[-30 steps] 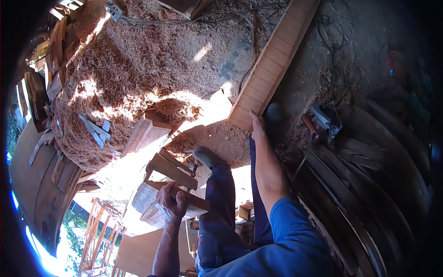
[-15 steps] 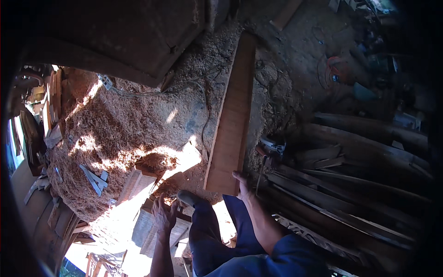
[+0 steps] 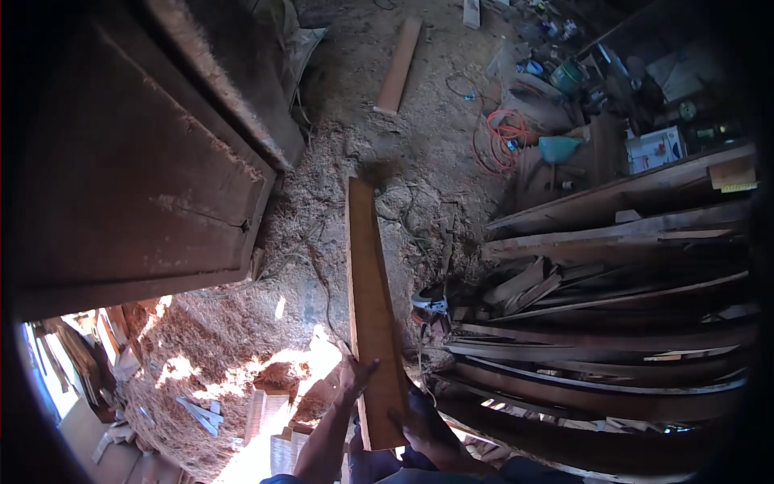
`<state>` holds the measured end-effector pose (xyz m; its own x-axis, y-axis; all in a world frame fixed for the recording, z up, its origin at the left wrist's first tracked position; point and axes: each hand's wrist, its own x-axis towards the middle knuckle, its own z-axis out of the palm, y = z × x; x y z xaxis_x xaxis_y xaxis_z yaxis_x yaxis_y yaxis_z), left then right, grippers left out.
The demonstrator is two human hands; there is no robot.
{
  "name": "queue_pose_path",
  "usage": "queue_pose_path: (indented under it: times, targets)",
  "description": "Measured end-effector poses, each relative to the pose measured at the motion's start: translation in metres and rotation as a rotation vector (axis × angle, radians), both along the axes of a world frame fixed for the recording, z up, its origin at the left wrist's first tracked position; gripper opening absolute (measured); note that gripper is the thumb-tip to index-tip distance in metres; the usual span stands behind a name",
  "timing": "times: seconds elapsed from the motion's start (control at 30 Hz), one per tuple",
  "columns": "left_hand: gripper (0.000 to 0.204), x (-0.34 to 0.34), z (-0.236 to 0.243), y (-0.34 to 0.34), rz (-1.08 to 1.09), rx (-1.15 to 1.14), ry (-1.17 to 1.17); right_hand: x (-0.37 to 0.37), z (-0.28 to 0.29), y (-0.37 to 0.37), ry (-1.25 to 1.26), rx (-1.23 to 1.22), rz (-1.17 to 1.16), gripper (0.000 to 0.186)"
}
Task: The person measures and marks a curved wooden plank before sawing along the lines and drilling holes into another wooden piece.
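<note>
A long, reddish-brown wooden board (image 3: 372, 298) stretches away from my body, its near end low in the view by my legs. Around its left edge my left hand (image 3: 355, 375) is closed, with the thumb lying over the face. At the right edge near the close end, my right hand (image 3: 409, 427) grips it too, its fingers partly in shadow. Just right of the board, a power tool with a pale metal body (image 3: 430, 305) rests on the shavings, looking like a portable saw or planer.
At left stands a large wooden table or cabinet (image 3: 145, 194). Long planks (image 3: 597, 327) are stacked on the right. Shavings (image 3: 201, 347) cover the floor, with another board (image 3: 399, 68) farther off. An orange cord (image 3: 506, 133) coils beside a green container (image 3: 560, 148).
My left hand, earlier free and spread, now holds the board's left edge. The board has come closer to my body and tilted more on edge. The view has shifted rightward and farther ahead.
</note>
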<state>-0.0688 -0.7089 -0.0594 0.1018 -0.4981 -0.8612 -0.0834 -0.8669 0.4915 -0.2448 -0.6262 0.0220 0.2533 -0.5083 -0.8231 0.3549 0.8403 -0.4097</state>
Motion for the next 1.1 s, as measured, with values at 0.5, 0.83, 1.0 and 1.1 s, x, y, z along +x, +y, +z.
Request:
queue_pose_path:
  times: [0.5,0.83,1.0,1.1]
  targets:
    - [0.072,0.061,0.021,-0.197,-0.382,-0.693,-0.679,0.069,-0.001,-0.166,0.522,-0.322,0.184,0.046]
    - [0.079,0.069,0.045,-0.118,-0.435,-0.499,-0.475,0.069,-0.086,-0.433,0.56,-0.049,0.449,0.074]
    - [0.071,0.059,0.057,0.08,-0.69,-0.228,-0.276,0.064,-0.141,-0.231,0.302,-0.017,0.523,0.017]
    - [0.066,0.039,0.084,0.173,-0.67,-0.032,-0.189,0.026,-0.144,-0.118,0.429,-0.155,1.048,0.024]
